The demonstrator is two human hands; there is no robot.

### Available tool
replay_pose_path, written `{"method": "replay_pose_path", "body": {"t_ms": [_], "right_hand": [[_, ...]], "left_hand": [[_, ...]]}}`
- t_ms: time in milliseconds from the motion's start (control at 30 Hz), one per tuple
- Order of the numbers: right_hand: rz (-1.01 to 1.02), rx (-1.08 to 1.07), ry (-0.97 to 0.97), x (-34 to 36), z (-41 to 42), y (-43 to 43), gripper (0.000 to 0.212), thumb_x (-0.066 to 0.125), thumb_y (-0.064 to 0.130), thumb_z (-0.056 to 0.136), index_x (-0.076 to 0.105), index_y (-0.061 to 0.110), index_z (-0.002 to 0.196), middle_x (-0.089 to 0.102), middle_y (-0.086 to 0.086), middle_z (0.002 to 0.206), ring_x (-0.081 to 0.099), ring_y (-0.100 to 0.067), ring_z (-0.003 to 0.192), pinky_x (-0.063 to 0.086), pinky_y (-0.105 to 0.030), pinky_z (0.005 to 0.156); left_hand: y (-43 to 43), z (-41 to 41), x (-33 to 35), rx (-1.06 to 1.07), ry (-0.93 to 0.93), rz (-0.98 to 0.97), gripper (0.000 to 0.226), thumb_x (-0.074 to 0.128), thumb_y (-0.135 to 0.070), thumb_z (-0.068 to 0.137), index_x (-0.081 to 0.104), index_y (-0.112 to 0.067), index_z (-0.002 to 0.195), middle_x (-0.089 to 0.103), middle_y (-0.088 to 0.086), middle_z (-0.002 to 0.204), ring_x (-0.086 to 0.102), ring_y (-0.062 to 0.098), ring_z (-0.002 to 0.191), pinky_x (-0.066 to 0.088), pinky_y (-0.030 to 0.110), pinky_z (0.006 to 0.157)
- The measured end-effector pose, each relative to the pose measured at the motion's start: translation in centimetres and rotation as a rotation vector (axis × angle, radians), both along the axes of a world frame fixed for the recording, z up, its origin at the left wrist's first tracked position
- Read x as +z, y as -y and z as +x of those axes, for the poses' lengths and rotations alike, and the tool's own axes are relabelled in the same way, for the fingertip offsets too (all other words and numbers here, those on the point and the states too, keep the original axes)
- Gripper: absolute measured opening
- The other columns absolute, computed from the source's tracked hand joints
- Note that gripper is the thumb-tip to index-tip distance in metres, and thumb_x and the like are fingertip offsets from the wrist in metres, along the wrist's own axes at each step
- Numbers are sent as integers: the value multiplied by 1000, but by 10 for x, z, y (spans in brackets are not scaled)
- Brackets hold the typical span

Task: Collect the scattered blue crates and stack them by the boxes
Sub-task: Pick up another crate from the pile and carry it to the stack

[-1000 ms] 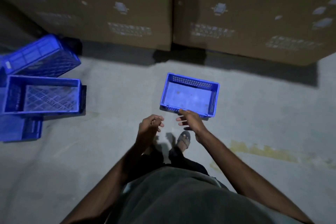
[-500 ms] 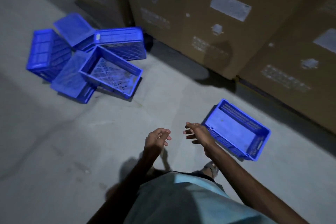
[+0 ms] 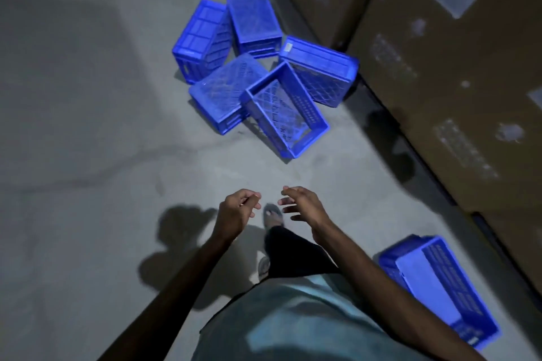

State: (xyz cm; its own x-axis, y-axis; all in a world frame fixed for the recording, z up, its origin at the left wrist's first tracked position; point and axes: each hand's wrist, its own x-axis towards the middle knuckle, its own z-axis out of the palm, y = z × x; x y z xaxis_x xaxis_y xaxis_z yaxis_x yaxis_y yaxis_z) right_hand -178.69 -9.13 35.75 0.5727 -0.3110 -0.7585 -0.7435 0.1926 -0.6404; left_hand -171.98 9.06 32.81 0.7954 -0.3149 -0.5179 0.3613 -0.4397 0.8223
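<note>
Several blue crates lie jumbled on the floor ahead. The nearest one (image 3: 286,110) sits upright and open; others lie overturned or on their sides, one at the far left (image 3: 202,38). A single blue crate (image 3: 437,287) stands upright at the lower right beside the cardboard boxes (image 3: 457,73). My left hand (image 3: 237,209) is empty with fingers loosely curled. My right hand (image 3: 302,204) is empty with fingers spread. Both hang in the air short of the pile, touching nothing.
Tall cardboard boxes line the right side, with a dark gap at their base. Grey concrete floor (image 3: 88,155) stretches to the left. My sandalled foot (image 3: 274,214) shows between my hands, and my shadow falls on the floor at the lower left.
My view has swung left, so the crate pile is now ahead and the single crate is behind at the lower right. My right hand has left that crate's rim.
</note>
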Motion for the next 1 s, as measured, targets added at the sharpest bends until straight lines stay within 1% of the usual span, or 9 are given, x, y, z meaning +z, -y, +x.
{"method": "replay_pose_path", "body": {"t_ms": [67,200,367,500,600,700,800,900,1000], "right_hand": [[-2,80,-3,-8,46,-23,31,64,39,98,70,11,107,79,-9,101,68,-16,75,47,-29,68],[25,197,1,-26,153,-65,24,64,39,98,69,16,104,79,-2,90,67,-16,74,46,-30,71],[71,198,12,-33,301,-113,23,65,37,98,69,15,104,79,-10,101,67,-18,78,47,-31,71],[46,289,51,-22,416,-148,30,64,35,99,70,9,113,79,-9,99,67,-14,74,46,-30,69],[-15,389,107,-11,494,-169,31,64,34,100,69,5,111,78,-9,98,66,-12,72,46,-21,62],[-71,481,142,-13,566,-184,29,66,30,100,69,4,110,77,-12,101,65,-11,71,42,-8,54],[-95,551,101,-26,633,-199,28,65,36,99,69,10,109,78,-7,100,66,-10,70,43,-14,60],[-91,552,66,-42,705,-215,26,65,38,99,69,13,105,78,-3,96,67,-9,69,44,-15,61],[-93,505,22,-55,788,-229,24,66,39,98,70,15,102,78,-2,92,66,-9,66,43,-26,66]], "left_hand": [[-21,33,-9,56,-18,16,17,64,-21,101,72,-25,86,75,-8,69,64,7,57,52,21,63],[-65,108,-28,168,-76,11,16,63,-38,96,72,-27,88,75,-8,72,63,6,54,46,18,59],[-121,230,-16,368,-213,25,23,56,-16,105,68,-13,85,66,-1,67,56,2,45,40,10,45],[-163,336,16,432,-52,47,19,58,-12,104,70,-2,93,69,11,78,60,5,63,46,18,59],[-188,410,27,449,67,90,23,61,-14,104,71,3,92,67,0,73,59,-1,58,45,15,60],[-212,472,15,413,131,91,23,65,-33,99,74,-14,91,72,-4,74,65,5,67,53,31,70],[-227,534,-6,403,54,100,21,65,-38,95,72,-20,87,71,-3,71,63,8,64,51,36,70],[-245,610,-24,337,69,90,15,59,-45,93,71,-37,88,72,-12,74,64,5,67,52,37,72],[-274,702,-35,292,56,76,16,59,-43,91,70,-33,87,73,-17,78,67,5,75,53,35,76]]}}
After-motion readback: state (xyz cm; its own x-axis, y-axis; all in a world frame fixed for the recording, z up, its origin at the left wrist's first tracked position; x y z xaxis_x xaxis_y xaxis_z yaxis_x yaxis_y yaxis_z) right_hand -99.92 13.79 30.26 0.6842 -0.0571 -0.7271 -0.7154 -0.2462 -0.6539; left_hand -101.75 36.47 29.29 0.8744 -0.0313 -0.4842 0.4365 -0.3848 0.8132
